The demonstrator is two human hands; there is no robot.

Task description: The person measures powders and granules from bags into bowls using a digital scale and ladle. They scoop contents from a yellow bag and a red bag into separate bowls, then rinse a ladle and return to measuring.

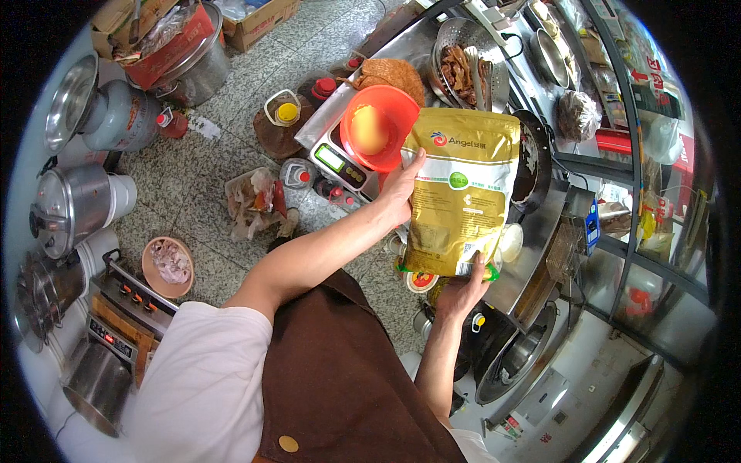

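Both my hands hold up a gold and white Angel foil pouch (pixel 461 199), its printed face towards me. My left hand (pixel 400 188) grips the pouch's left edge, thumb on the front. At the bottom edge, my right hand (pixel 465 287) pinches it, thumb over the front; the fingers behind are hidden. Beyond my left hand, a red plastic bowl (pixel 403 104) with a yellowish content rests on a digital kitchen scale (pixel 343 161). Behind the pouch's top, a perforated steel colander (pixel 457 30) holds brown pieces and metal utensils. A dark wok (pixel 535 168) is partly covered by the pouch.
Bottles, a yellow-capped jug (pixel 283 124) and a bag of scraps (pixel 255 197) stand on the speckled floor left of the steel counter. A pink basin of meat (pixel 169 267), a pressure cooker (pixel 63 205) and a gas cylinder (pixel 124 116) are farther left. Framed shelves (pixel 634 162) rise at right.
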